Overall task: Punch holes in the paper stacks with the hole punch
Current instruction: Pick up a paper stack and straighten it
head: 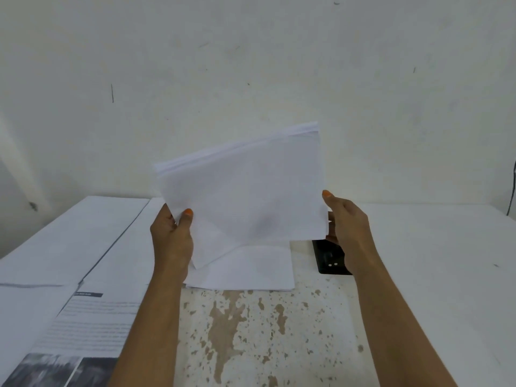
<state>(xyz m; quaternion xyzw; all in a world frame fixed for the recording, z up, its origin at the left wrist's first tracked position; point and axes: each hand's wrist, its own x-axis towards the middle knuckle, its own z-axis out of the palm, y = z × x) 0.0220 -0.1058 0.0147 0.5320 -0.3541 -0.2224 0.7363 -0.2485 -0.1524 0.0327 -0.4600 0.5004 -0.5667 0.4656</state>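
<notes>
I hold a white paper stack [245, 191] upright and tilted above the table, its top edge fanned slightly. My left hand [171, 236] grips its lower left side, thumb on the front. My right hand [346, 222] holds its right edge. Below it a second white paper stack [251, 272] lies flat on the table. The black hole punch [329, 259] sits on the table just right of that flat stack, partly hidden behind my right hand and wrist.
Large printed sheets [69, 275] cover the left of the table. The white tabletop [279, 331] is worn with brown patches in front of me. A white wall [251, 65] stands close behind. A dark cable [512, 191] hangs at the far right.
</notes>
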